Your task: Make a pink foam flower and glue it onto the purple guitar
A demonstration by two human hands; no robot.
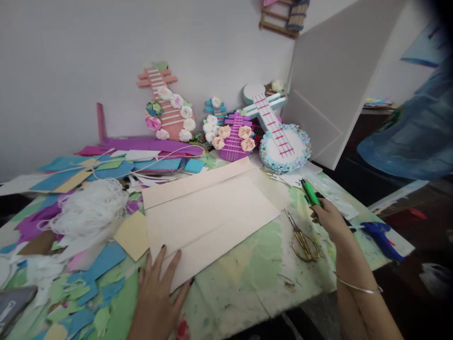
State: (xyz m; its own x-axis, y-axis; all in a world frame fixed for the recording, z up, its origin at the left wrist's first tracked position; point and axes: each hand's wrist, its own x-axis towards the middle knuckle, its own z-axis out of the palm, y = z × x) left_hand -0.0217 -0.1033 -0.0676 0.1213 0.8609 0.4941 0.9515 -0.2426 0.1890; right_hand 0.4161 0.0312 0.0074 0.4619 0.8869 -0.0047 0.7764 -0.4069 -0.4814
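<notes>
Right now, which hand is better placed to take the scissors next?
Probably the right hand: it is nearer the scissors, though it holds a green tool. The left hand touches the cream sheet.

On the table, messy with green patches, a big pale sheet. Right of the sheet, gold scissors, then a blue glue gun. Left of the sheet, tangled white string and paper bits. Behind the sheet, toy guitars.

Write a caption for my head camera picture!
Left hand on cream paper, right hand holding a green tool, scissors nearby.
</notes>
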